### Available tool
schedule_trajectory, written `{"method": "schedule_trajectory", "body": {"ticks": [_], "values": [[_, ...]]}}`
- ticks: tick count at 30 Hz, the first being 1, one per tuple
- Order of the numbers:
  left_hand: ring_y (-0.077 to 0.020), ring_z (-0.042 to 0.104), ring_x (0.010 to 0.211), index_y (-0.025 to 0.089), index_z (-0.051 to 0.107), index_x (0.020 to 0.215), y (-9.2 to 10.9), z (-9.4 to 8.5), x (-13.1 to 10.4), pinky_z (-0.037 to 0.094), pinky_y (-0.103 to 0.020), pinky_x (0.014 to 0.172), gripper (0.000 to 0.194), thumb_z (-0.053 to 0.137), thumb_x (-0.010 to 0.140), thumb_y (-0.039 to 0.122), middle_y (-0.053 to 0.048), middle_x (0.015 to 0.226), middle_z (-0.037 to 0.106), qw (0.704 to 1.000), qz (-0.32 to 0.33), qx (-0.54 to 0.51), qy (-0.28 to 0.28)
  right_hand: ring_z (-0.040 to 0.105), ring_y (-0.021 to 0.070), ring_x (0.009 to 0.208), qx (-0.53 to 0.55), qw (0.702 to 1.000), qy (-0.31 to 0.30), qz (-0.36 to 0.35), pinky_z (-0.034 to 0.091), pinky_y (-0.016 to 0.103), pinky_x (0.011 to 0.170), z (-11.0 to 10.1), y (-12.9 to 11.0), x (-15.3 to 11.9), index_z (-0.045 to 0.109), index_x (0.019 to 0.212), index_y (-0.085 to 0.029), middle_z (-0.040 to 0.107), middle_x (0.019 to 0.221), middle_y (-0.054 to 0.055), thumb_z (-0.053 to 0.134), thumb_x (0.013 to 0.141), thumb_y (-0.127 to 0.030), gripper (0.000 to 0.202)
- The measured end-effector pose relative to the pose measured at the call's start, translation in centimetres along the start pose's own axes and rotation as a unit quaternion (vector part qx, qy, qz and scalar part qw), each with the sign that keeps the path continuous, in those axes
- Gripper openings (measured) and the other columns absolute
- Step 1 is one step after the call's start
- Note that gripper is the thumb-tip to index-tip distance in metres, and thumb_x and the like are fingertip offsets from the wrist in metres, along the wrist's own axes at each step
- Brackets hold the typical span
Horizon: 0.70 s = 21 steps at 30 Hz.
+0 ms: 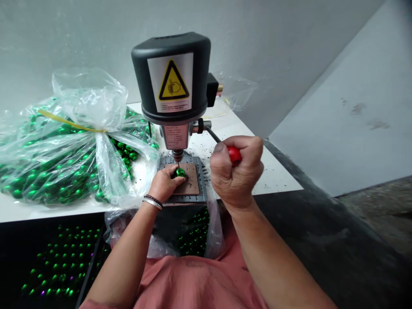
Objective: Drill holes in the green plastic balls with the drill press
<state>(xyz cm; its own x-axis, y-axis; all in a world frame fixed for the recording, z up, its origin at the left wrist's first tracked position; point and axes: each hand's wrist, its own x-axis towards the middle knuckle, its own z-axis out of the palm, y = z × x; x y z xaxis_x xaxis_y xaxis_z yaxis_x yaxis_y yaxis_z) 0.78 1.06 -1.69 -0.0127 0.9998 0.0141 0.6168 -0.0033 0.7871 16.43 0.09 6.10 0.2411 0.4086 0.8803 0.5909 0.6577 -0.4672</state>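
Observation:
A small black bench drill press stands on the white table, a yellow hand-hazard warning label on its head. Under its drill bit, a shiny green ball rests on a brown board laid over the grey machine base. My left hand pinches this ball between thumb and fingers, just below the bit. Bracelets circle that wrist. My right hand is wrapped round the red knob of the drill press lever, right of the machine.
Clear plastic bags full of green balls, one tied with yellow strap, cover the table's left side. Dark shavings scatter around the base. Below the table edge sit a dark tray of green balls and an open bag at my lap.

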Motion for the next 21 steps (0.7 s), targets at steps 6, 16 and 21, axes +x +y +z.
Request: {"method": "schedule_trajectory", "body": {"ticks": [6,16,21], "values": [[-0.0222,0.059,0.102,0.019,0.066,0.106,-0.2,0.1,-0.1,0.04,-0.034,0.094,0.041,0.066,0.067,0.029,-0.006,0.107,0.068,1.0,-0.001,-0.008,0.013,0.049,0.0056,0.057,0.03,0.999,0.021,0.028,0.044,0.021,0.056,0.6,0.7,-1.8,0.047,0.081,-0.022,0.051,0.066,-0.004,0.05,0.078,-0.02,0.005],[-0.0216,0.06,0.095,0.02,0.066,0.106,-0.6,0.2,-0.3,0.043,-0.035,0.09,0.042,0.066,0.065,0.033,-0.005,0.099,0.069,1.0,-0.011,-0.017,0.023,0.044,0.004,0.053,0.063,0.997,0.043,0.024,0.039,0.019,0.051,1.0,-0.5,1.6,0.045,0.073,-0.019,0.044,0.063,-0.005,0.049,0.081,-0.025,0.01],[-0.0173,0.061,0.08,0.02,0.065,0.107,-0.5,-0.3,-1.7,0.048,-0.03,0.077,0.046,0.068,0.063,0.032,-0.002,0.089,0.069,0.996,-0.059,-0.054,0.024,0.037,0.0037,0.054,0.05,0.997,-0.011,0.058,0.036,0.018,0.052,1.2,-1.6,6.0,0.041,0.069,-0.019,0.039,0.061,-0.005,0.047,0.082,-0.028,0.017]]}}
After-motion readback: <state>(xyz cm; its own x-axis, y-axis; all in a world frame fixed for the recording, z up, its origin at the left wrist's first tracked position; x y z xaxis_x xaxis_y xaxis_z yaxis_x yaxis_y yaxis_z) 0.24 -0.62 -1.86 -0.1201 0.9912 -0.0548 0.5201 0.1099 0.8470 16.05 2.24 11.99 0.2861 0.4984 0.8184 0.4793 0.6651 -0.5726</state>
